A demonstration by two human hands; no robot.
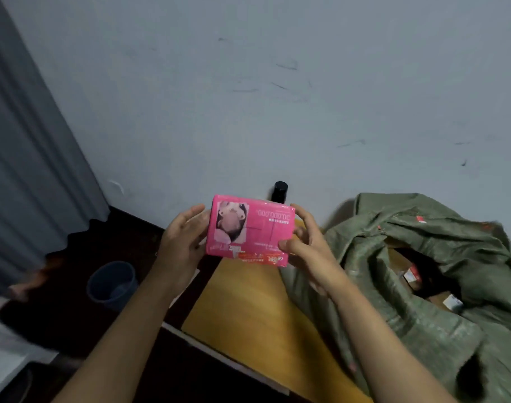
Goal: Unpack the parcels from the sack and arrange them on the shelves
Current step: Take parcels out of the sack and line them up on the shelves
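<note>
A bright pink plastic-wrapped parcel [250, 229] with a printed picture is held up in front of the wall, between both hands. My left hand [181, 242] grips its left edge, fingers behind it. My right hand [305, 242] pinches its right side, thumb on the front lower corner. To the right lies the open green woven sack [423, 286] on a yellow table [239, 309]. Cardboard parcels [414, 274] with labels show inside the sack's mouth.
A dark bottle with a black cap [280, 191] stands against the wall behind the parcel. A grey-blue bin [112, 282] sits on the dark floor at the left, beside a grey curtain [30, 158]. A white surface [4, 359] shows at the bottom left corner.
</note>
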